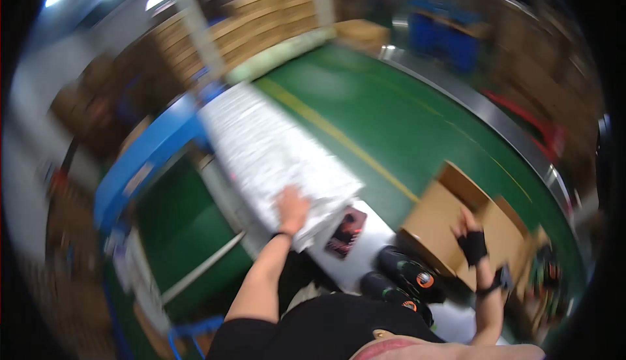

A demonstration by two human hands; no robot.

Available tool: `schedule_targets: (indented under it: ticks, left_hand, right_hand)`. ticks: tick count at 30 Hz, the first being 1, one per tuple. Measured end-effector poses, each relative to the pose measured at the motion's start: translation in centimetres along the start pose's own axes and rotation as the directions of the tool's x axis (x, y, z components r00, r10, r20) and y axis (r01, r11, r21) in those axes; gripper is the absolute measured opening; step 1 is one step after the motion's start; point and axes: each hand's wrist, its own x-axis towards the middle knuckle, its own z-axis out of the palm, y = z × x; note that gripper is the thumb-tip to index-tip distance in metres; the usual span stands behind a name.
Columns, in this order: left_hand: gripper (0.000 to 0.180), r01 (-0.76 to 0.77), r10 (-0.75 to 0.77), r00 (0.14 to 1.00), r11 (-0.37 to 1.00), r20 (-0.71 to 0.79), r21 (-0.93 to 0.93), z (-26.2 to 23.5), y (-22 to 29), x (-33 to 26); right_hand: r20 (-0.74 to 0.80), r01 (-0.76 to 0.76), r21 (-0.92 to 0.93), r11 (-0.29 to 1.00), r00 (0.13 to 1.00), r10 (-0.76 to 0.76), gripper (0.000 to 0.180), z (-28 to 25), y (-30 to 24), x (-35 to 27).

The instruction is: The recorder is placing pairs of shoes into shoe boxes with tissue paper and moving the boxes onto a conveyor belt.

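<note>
My left hand [291, 210] lies with fingers spread on the near end of a long stack of white, shiny sheet-like material [274, 145], perhaps plastic bags. My right hand [469, 231], in a black fingerless wrist wrap, hovers over an open cardboard box [433, 226] on the right. Its blurred fingers look stretched out, and I see nothing in them. Between the two hands, a dark red patterned flat piece [345, 231] rests on the pale tabletop [355, 269]. Two dark rounded items with orange round labels, one [412, 270] larger in view, sit close to my body.
On the left a blue machine arch [147, 158] spans a green belt [173, 216]. Beyond the table runs a green floor [365, 112] with a yellow line. Stacked cartons [267, 17] stand at the back, blue bins [443, 37] at the far right. A metal rail [469, 105] curves along the right.
</note>
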Motion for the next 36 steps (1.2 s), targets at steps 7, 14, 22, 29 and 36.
schedule_targets:
  ticks: [7,14,22,29,36]
  left_hand:
    - [0.05,-0.037,0.054,0.994,0.984,-0.094,0.172,0.7,0.9,-0.6]
    - [0.048,-0.068,0.081,0.991,0.99,-0.105,0.125,0.6,1.4,0.0]
    - [0.026,0.003,-0.012,0.994,0.997,0.11,0.08,-3.0,-0.5,3.1]
    - [0.025,-0.099,-0.085,0.792,0.96,-0.605,-0.263,-15.7,3.9,2.5]
    - [0.021,-0.498,0.218,0.86,0.552,-0.461,-0.668,-17.4,18.4,-1.2]
  right_hand:
    - [0.595,-0.199,-0.06,0.978,0.779,0.195,0.053,5.4,-1.0,-3.4]
    - [0.593,-0.308,-0.003,0.951,0.766,0.25,0.054,5.6,-2.6,-2.0]
    - [0.551,-0.381,0.136,0.915,0.796,0.25,0.054,5.3,-0.8,-2.0]
    - [0.558,-0.467,0.248,0.849,0.785,0.269,0.055,4.2,0.5,-4.5]
    - [0.369,-0.162,0.112,0.98,0.923,0.11,0.067,2.7,-3.4,-4.8]
